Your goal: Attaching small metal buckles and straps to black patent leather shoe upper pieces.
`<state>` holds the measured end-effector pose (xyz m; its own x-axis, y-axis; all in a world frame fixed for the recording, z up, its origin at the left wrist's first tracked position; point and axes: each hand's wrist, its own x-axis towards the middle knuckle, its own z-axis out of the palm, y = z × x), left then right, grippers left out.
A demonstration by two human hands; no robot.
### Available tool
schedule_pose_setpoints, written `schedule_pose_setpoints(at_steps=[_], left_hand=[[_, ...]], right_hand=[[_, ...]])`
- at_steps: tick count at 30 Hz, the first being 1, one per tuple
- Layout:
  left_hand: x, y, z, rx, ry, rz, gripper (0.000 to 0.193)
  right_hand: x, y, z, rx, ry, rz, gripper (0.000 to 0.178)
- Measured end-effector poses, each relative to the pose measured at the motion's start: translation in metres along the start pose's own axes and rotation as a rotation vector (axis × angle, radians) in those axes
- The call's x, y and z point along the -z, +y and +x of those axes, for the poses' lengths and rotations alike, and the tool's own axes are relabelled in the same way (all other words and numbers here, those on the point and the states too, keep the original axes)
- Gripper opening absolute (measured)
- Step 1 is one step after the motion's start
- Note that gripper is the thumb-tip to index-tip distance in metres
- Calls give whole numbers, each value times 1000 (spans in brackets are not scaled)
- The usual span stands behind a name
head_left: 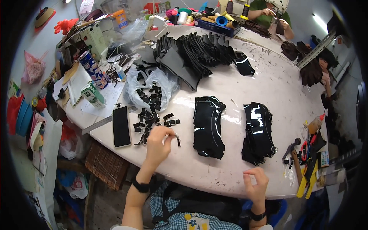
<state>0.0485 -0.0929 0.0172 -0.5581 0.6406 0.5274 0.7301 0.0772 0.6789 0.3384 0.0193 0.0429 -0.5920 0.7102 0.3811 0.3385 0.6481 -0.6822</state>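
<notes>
With its fingertips pinched on a black strap [178, 141] pointing to 5 o'clock, the left hand [158, 144] has black panels [208, 128] at 3 o'clock; the farther right hand [257, 185] curls loosely, seemingly empty.

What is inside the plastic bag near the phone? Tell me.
Small black straps, shiny in places, lie heaped in the mouth of the bag. Its bottom is covered by them, so what lies deeper cannot be seen.

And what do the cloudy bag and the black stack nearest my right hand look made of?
The bag looks like thin, shiny plastic: translucent and crinkled. The black stack seems smooth, glossy leather or coated synthetic, judging by its bright glare; I can't tell which.
</notes>
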Motion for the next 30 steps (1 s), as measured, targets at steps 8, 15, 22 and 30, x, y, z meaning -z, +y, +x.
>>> schedule_pose_setpoints(at_steps=[8, 15, 22, 30], left_hand=[[-17, 74, -42, 66, -266, -510, 21], [-33, 88, -60, -290, -217, -428, 25], [-35, 82, -72, -516, -195, -303, 28], [-26, 80, -80, 645, -789, -1178, 26]], right_hand=[[-15, -26, -2, -49, -359, 388, 12], [-39, -8, -19, -601, -841, 1220, 32], [-40, -11, -22, -693, -705, 1257, 23], [-31, -13, -20, -412, -570, 987, 13]])
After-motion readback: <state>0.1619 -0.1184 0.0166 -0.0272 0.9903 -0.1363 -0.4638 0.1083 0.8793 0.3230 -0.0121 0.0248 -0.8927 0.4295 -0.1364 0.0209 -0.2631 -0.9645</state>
